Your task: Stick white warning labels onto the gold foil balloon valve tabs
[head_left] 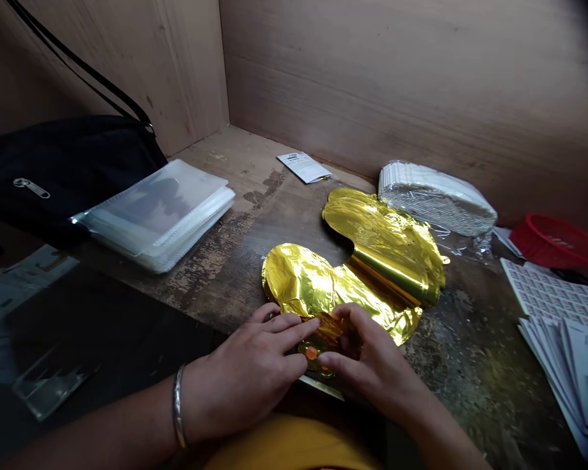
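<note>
A crumpled, flat gold foil balloon (353, 267) lies on the worn wooden tabletop (225, 176), its shiny sheet folded into rounded lobes. Both hands are at its lower edge. My left hand (245, 372), with a metal bangle on the wrist, has its fingers pressed on a small gathered foil tab. My right hand (367, 359) pinches that same tab between thumb and fingers. Just below the fingers, a small orange-dotted piece (313, 356) shows, partly hidden by them; I cannot tell what it is.
A black zippered bag (53, 176) and a stack of clear plastic sleeves (157, 215) sit to the left. Behind the foil are a white paper slip (304, 167) and a plastic-wrapped white stack (436, 199). On the right are a red basket (556, 241), printed label sheets (549, 294) and white envelopes (568, 372). Wooden walls close the back and left.
</note>
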### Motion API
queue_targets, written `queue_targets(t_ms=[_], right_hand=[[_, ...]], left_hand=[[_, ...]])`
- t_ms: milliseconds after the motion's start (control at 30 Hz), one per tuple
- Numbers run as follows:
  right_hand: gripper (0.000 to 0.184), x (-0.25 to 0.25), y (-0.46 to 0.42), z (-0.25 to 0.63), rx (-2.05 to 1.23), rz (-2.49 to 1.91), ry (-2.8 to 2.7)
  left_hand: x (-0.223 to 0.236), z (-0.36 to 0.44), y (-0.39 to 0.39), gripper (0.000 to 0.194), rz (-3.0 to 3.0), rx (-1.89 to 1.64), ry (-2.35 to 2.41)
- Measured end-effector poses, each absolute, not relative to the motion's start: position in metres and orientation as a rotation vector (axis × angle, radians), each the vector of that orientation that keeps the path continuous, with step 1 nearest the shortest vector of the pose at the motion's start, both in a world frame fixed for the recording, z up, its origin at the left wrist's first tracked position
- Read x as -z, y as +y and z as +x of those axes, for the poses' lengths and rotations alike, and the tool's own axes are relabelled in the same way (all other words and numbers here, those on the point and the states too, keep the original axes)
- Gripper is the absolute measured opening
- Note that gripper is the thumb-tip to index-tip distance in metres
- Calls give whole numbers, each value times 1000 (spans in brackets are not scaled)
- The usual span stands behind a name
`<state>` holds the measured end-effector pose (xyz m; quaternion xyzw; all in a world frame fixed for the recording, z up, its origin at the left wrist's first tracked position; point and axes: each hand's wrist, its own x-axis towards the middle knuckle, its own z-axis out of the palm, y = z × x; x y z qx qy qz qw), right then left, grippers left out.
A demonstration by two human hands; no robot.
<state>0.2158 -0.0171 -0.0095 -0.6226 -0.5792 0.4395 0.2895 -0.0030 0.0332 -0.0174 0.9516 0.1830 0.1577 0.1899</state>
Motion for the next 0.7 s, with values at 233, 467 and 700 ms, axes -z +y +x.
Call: queue_targets(t_ms=[233, 467, 700], right_hand=[[26, 15, -9, 215, -885, -1679, -1643], [33, -7, 16, 245, -885, -1786, -1450], [27, -30, 111, 362, -197, -2220, -1230]], left_hand=[[20, -4, 27, 10, 2651, -495, 522], [29, -3, 27, 21, 2706, -409, 510], [33, -3, 39, 11, 2563, -608, 463]])
